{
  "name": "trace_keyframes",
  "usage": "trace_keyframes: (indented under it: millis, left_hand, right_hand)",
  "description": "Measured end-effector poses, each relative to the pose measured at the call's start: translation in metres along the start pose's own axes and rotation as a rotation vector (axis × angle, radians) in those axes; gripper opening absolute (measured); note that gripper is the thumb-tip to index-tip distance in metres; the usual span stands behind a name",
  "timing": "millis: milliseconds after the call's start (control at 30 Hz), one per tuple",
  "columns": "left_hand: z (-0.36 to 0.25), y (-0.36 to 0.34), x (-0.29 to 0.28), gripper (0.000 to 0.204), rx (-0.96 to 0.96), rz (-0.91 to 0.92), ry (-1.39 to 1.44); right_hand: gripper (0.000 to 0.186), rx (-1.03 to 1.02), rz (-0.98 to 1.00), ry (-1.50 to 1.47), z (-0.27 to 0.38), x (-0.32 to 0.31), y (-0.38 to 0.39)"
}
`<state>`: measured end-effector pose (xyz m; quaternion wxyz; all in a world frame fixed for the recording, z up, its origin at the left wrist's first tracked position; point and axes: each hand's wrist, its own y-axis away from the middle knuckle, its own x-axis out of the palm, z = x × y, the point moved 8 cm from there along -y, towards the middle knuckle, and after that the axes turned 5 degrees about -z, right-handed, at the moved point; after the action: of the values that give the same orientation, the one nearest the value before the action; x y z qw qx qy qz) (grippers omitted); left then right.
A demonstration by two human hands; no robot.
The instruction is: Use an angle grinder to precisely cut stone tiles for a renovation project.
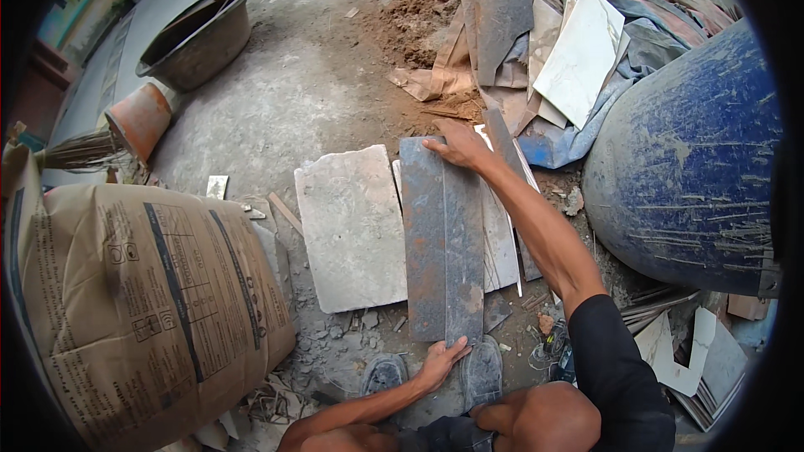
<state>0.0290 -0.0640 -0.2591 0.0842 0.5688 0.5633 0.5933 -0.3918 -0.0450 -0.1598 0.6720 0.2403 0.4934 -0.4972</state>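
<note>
A long dark grey tile [425, 243], stained with rust-brown patches, lies lengthwise in front of me. A thin straight line runs down it; I cannot tell whether this is a score or a joint between two pieces. My right hand [461, 147] grips its far end, fingers bent over the edge. At the near end, my left hand [442, 365] pinches the edge with thumb and fingers. A worn pale slab [352, 230] lies flat just to the left. White tile pieces [500, 243] show on the right, partly covered by the dark tile and my right forearm.
A large paper sack [151, 310] stands at left, a blue drum [687, 159] at right. Behind are a black tub [197, 50], an orange bucket [141, 121] and broken white tiles [582, 54] on tarps. Tile offcuts [695, 360] and a cabled tool [553, 350] lie near my right knee.
</note>
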Motion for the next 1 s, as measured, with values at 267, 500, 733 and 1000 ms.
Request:
trace_keyframes:
  millis: [267,500,733,1000]
  left_hand:
    - [-0.026,0.021,-0.069,0.033,0.033,-0.12,-0.315]
    - [-0.18,0.081,-0.063,0.047,0.089,-0.184,-0.58]
    - [-0.294,0.054,-0.08,0.029,0.125,-0.365,-0.847]
    - [-0.397,-0.042,0.013,0.042,0.186,-0.247,-1.398]
  right_hand:
    - [0.052,0.114,0.305,-0.04,-0.001,-0.005,-0.016]
    - [0.046,0.458,-0.066,-0.192,-0.085,-0.097,0.084]
    - [0.034,1.033,-0.45,-0.716,-0.106,-0.066,0.289]
    - [0.025,1.265,-0.585,-1.081,0.0,-0.033,0.405]
